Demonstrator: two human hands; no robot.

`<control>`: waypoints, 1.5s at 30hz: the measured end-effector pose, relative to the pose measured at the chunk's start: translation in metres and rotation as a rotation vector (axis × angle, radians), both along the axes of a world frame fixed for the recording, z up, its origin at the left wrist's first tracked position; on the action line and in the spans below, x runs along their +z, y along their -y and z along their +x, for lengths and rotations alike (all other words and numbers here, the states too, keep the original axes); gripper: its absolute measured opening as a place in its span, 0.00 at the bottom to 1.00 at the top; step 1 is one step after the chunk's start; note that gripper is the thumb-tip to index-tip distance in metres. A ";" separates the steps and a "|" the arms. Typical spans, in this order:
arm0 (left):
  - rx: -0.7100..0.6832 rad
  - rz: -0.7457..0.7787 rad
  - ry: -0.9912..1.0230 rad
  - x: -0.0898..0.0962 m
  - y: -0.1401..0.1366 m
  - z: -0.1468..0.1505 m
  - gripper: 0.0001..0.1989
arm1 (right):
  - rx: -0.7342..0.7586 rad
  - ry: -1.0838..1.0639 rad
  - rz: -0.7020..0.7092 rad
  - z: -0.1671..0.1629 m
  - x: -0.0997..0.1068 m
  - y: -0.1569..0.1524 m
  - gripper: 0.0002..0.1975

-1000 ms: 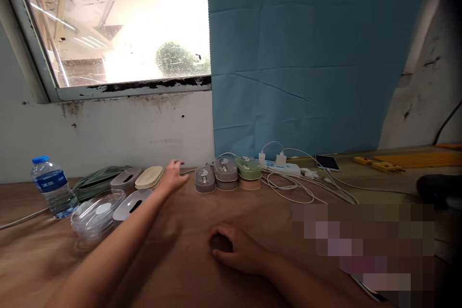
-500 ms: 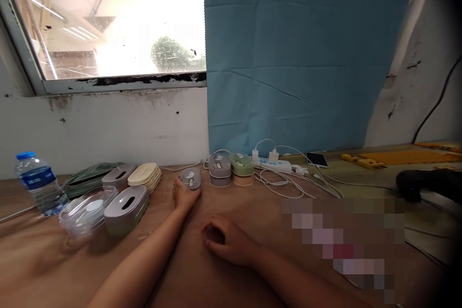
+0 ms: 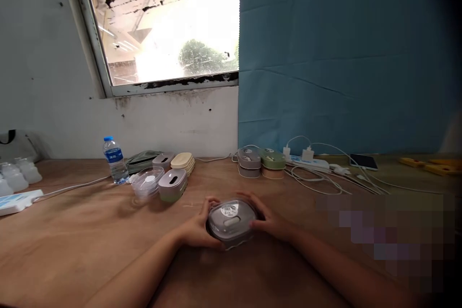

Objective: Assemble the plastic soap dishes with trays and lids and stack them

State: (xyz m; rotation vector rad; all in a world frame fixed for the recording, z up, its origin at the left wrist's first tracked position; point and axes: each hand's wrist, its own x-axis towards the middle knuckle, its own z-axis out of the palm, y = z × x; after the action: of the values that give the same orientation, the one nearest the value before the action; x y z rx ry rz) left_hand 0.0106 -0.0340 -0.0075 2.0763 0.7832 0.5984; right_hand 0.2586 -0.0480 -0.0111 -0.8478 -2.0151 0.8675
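Observation:
A grey oval lunch box [image 3: 233, 224] with a clear lid and a round white sticker is in front of me, low in the middle of the view. My left hand [image 3: 202, 227] is closed round its left side, thumb at the front edge. On the opposite side my right hand [image 3: 269, 219] grips it, with the thumb on the lid's rim and the fingers behind. Farther back stand a stacked grey lunch box [image 3: 249, 162] and a green lunch box [image 3: 273, 161] with an orange-tan base, side by side.
Left of the middle are an open-slotted grey box [image 3: 173, 185], clear round containers [image 3: 146, 183], a stack of cream lids [image 3: 183, 161] and a water bottle [image 3: 115, 160]. White cables, a power strip [image 3: 310, 163] and a phone [image 3: 364, 161] lie at the back right.
The grey lunch box has come from the back of the table towards me, held by my left hand. My right hand has moved onto its right side. The view has turned left.

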 end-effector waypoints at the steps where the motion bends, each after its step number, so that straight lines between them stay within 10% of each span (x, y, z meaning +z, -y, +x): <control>1: -0.059 -0.025 -0.002 0.003 0.001 -0.002 0.46 | 0.050 0.032 -0.050 0.001 0.000 0.003 0.38; 13: 0.263 0.235 0.070 0.013 -0.003 0.008 0.22 | 0.044 0.025 -0.197 0.006 -0.003 0.009 0.56; 23: 0.584 -0.202 0.249 -0.008 -0.039 0.001 0.29 | -0.013 0.113 -0.143 0.005 -0.002 0.008 0.46; 38: 0.233 0.514 -0.181 0.002 -0.025 -0.009 0.07 | -0.047 0.324 0.004 0.002 0.010 0.013 0.30; 45: 0.402 0.726 -0.456 -0.007 -0.053 0.020 0.11 | -0.074 0.339 0.014 0.000 0.009 0.007 0.31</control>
State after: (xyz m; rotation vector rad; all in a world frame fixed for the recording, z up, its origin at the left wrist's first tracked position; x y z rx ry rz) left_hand 0.0307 0.0186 -0.0146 2.7977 1.4265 0.7037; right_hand 0.2591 -0.0551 -0.0021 -1.1147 -2.2584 0.7024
